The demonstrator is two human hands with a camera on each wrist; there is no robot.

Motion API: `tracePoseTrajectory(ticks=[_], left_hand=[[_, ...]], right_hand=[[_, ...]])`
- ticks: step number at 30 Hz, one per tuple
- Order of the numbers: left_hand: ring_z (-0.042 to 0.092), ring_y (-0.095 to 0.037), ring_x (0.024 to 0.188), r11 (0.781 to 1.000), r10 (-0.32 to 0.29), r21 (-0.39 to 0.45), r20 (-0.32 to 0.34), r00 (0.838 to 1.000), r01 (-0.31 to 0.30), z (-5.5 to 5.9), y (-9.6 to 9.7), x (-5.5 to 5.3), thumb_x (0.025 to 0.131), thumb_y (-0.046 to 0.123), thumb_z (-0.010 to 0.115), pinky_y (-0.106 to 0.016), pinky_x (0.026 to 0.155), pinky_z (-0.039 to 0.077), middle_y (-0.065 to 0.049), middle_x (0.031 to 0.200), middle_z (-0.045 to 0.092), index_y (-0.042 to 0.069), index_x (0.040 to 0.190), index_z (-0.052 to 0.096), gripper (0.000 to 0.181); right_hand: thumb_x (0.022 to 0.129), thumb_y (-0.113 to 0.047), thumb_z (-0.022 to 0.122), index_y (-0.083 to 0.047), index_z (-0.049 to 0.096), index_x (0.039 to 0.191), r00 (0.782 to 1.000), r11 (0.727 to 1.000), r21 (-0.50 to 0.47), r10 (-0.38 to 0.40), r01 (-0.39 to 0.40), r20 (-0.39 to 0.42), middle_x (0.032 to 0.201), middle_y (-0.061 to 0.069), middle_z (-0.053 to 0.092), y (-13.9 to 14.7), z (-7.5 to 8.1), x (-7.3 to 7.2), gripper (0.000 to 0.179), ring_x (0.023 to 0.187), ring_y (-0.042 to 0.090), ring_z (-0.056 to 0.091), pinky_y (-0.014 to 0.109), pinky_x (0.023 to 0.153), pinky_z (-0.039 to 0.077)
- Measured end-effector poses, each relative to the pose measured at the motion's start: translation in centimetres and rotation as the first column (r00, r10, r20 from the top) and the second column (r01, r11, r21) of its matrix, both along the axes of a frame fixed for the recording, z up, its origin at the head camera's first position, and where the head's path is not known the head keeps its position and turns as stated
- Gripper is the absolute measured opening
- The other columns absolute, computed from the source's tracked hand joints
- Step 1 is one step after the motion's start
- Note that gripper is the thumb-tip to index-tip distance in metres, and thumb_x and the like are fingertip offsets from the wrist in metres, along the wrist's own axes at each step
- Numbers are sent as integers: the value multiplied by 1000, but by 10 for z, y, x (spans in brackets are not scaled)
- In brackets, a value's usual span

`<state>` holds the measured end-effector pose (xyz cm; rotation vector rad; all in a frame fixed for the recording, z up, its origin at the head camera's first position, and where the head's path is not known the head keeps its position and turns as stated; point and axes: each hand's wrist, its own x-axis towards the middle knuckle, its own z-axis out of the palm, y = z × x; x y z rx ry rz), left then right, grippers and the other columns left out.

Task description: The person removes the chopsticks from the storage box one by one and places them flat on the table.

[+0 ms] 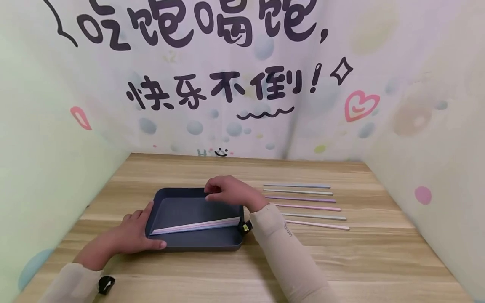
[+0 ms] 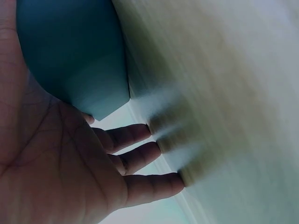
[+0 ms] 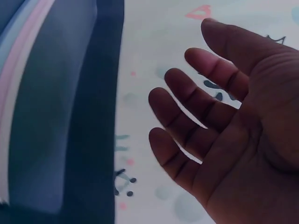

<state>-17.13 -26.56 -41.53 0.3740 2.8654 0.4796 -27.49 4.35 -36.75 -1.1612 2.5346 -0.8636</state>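
A dark grey rectangular tray (image 1: 189,206) rests on the table, with a few pale chopsticks (image 1: 197,226) lying slightly aslant inside it. My left hand (image 1: 132,233) is at the tray's left front corner, the thumb along the front side and the fingers by the left side. In the left wrist view its fingers (image 2: 154,189) stretch out and their tips meet the tabletop. Above the tray's back right part hovers my right hand (image 1: 231,191), holding nothing. Its fingers (image 3: 163,107) are loosely bent and spread in the right wrist view.
To the right of the tray several chopsticks (image 1: 303,198) in pastel colours lie roughly parallel, spaced apart; the right forearm (image 1: 288,248) partly covers their left ends. A printed cloth (image 1: 242,134) hangs behind the wooden table (image 1: 360,269), with pale walls on both sides.
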Motion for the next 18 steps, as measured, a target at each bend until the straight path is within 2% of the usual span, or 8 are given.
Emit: tracePoseTrajectory(ticks=[7,12,18], left_hand=[[37,-60,118,1000,2,-3,3,1000,-2,-1,-1,-1,73,67,76,-65,91,40,-44,134,36,-12,151,8,131],[37,-60,118,1000,14,-6,14,1000,-14,0,-2,-1,72,68,76,-65,91,40,-44,134,36,-12,151,8,132],[36,-60,120,1000,20,-6,25,999,-20,-1,-1,-2,70,71,75,-66,92,40,-44,136,35,-13,151,8,134]], right_hand=[[95,-20,69,-7,70,110,997,997,20,69,-70,39,92,-6,62,-19,-12,-7,20,81,10,54,22,73,46],[95,-20,70,-10,71,109,990,990,61,122,-126,69,96,-9,64,-31,-23,-5,17,85,6,58,21,75,47],[94,-23,72,-16,70,106,987,988,99,104,-116,124,94,-11,64,-40,-39,0,14,82,5,57,21,74,47]])
